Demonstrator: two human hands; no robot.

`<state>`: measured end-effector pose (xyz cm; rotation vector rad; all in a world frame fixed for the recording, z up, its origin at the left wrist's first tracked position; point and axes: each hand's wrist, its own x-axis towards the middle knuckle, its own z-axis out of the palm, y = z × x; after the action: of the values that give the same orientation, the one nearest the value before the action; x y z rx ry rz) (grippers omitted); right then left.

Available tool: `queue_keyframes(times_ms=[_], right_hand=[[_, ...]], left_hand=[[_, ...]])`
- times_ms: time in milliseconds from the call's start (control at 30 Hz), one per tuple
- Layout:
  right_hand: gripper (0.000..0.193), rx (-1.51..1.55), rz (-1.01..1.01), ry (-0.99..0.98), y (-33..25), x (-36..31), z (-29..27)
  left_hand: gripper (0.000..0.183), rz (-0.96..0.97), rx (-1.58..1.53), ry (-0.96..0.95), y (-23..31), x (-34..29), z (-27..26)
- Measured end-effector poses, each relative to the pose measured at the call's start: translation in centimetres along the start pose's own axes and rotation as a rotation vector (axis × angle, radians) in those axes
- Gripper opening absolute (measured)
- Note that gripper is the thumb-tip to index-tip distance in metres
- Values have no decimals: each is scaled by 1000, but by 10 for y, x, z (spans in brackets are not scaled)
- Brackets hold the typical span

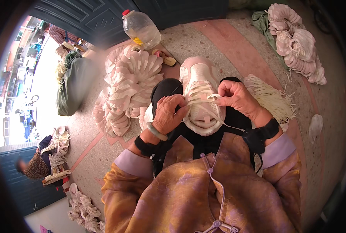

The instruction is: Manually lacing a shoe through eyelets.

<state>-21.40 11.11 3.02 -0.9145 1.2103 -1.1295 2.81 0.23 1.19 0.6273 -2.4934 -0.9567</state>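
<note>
A pale cream-and-pink sneaker (199, 68) rests on my lap between my knees, its toe pointing away from me. White shoelace (201, 101) crosses its tongue in several rows, and a loose end trails toward my right wrist. My left hand (168, 112) is closed at the left edge of the lacing, thumb and fingertips pinching the lace. On the other side my right hand (238, 100) pinches a stretch of lace between thumb and forefinger, just above the eyelets. The lace runs between both hands across the tongue. Part of the left fingertips is hidden.
Left of my knees lies a big heap of pale shoe uppers (130, 83). A bundle of white laces (272, 99) lies to the right. Beyond are a large clear bottle (142, 31), a sandal (164, 57) and more uppers (297, 44). Other people sit at the far left.
</note>
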Motion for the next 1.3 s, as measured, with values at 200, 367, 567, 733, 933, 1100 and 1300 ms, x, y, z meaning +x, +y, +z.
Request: queue_keyframes(times_ms=[200,367,567,733,933,1100,1300], right_hand=[[16,-195,-83,7,-10,-2,2],[15,-234,-91,-36,-7,-2,2],[10,-358,-224,199,4,2,9],[5,-798,-423,645,24,16,23],[11,-906,-540,677,29,12,31],[7,-1172,-617,546,18,-1,17],[5,-1343,-621,532,23,7,15]], left_hand=[[16,-34,2,-2,-2,0,1],[18,-13,-12,30,-3,-1,4],[15,-9,12,89,10,0,1],[10,-47,149,101,38,4,-6],[12,-123,90,65,49,0,-8],[14,-117,53,59,44,-4,-10],[13,-95,35,57,44,-4,-9]])
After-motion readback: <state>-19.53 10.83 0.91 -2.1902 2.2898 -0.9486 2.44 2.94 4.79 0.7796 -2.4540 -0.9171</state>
